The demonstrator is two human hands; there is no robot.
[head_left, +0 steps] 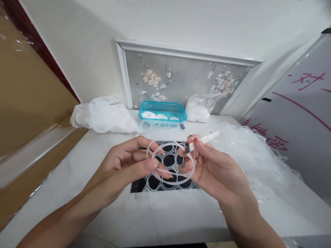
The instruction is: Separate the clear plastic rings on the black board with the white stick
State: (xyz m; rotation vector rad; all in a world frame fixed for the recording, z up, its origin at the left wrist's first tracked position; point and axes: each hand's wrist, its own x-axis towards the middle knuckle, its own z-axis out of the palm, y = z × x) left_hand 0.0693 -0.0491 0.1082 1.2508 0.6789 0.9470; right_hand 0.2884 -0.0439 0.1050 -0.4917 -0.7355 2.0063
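Observation:
My left hand (124,168) pinches thin, translucent white plastic rings (172,183) between thumb and fingers, at their left side. On the opposite side, my right hand (217,170) has its fingers curled at the rings. Its thumb and forefinger also grip a small white-handled blade (210,137), whose dark tip points down at the ring's edge. The rings hang in the air between both hands, above a black mat (169,161) patterned with pale circles. My fingers cover part of the mat and some of the rings.
A teal plastic basket (162,103) with white round pieces stands at the back, beside a clear bag (198,110) of white material. Heaps of translucent rings lie at right (258,162) and back left (106,115). Cardboard (33,86) borders the left, a marked white panel (297,113) the right.

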